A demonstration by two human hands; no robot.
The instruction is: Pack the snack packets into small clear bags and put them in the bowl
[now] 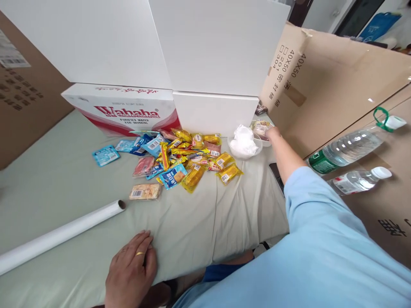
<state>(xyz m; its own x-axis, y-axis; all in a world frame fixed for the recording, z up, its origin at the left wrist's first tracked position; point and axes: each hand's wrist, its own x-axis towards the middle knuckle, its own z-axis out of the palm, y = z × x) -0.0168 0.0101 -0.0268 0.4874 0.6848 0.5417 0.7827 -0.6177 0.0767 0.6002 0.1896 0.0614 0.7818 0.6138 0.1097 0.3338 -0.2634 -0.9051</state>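
Observation:
My left hand [131, 267] lies on the cloth near the front edge, palm down and empty, a ring on one finger. At the far right, my right hand [272, 134] reaches to a clear plastic tub [267, 142]. Its fingers meet a wrapped snack [260, 127] there; whether they grip it is hidden. Beside that tub, a clear bowl [245, 152] holds crumpled white film or tissue [243, 139]. Left of the bowl is a pile of packaged snacks, with yellow wrapped corn-like pieces [230, 173], blue packets [174, 176] and a pale wrapped bar [145, 191].
A white roll [64, 233] lies at left. Behind the snacks stand a Wahaha box [128, 113] and white panels [218, 112]. A cardboard wall [327, 94] rises at right, near two bottles [349, 147]. A dark phone-like object [276, 177] lies below my right forearm.

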